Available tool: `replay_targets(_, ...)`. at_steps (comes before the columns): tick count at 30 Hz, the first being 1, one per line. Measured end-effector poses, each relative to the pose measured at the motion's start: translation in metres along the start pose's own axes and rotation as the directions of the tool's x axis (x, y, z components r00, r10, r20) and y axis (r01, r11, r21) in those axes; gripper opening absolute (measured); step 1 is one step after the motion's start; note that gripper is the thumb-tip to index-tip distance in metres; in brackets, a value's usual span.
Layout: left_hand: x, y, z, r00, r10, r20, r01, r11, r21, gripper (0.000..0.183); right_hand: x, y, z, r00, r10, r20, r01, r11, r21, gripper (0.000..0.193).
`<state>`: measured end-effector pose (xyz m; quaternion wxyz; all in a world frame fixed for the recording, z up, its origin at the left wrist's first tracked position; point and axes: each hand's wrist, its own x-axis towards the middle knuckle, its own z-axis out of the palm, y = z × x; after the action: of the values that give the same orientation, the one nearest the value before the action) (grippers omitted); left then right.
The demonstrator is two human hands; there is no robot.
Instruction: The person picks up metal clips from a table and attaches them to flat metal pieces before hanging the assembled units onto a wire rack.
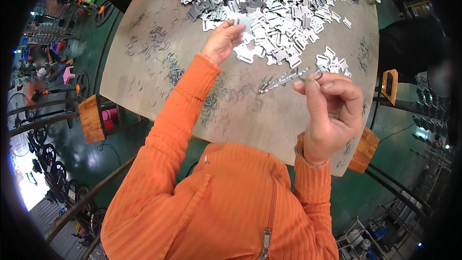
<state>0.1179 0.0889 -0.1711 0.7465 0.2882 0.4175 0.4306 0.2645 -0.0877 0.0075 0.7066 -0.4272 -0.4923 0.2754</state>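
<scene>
**Stringing seems in progress**

A loose plate (244,23) is pinched in the grip of the left hand (223,42), which is stretched forward to the metal pile (279,31) on the worktop (260,125). A wire hook (321,74) with thin metal pieces (276,84) is clasped by the raised, curled right hand (334,110). Next, the plate probably must be brought to the hook.

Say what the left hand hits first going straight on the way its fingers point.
Past the plate it holds, the left hand would likely meet the pile of silver metal plates; its height over them is unclear, so it might pass above.
</scene>
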Motion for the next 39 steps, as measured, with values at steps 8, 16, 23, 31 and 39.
replay_targets(8, -0.096, 0.082, 0.061, 0.946, 0.133, 0.294, -0.076, 0.977, -0.197, 0.037, -0.009, -0.003, 0.010, 0.999, 0.044, 0.011, -0.044, 0.999, -0.025, 0.018)
replay_targets(16, -0.152, 0.104, 0.099, 0.874, 0.413, 0.256, -0.433, 0.901, 0.023, 0.030, -0.013, 0.002, 0.017, 0.999, 0.017, 0.040, -0.013, 0.995, -0.100, 0.015)
replay_targets(23, -0.169, 0.105, 0.108, 0.853, 0.446, 0.272, -0.469, 0.883, 0.025, 0.018, -0.015, 0.004, 0.023, 0.999, -0.019, 0.045, 0.025, 0.990, -0.140, 0.015)
replay_targets(31, -0.171, 0.101, 0.113, 0.822, 0.481, 0.304, -0.497, 0.867, -0.028, 0.018, -0.005, 0.005, 0.033, 0.997, -0.033, 0.064, 0.047, 0.970, -0.239, 0.016)
replay_targets(39, -0.175, 0.142, 0.098, 0.757, 0.550, 0.352, -0.535, 0.831, -0.149, 0.015, 0.001, 0.053, 0.008, 0.996, 0.088, 0.001, -0.087, 0.985, -0.150, 0.025)
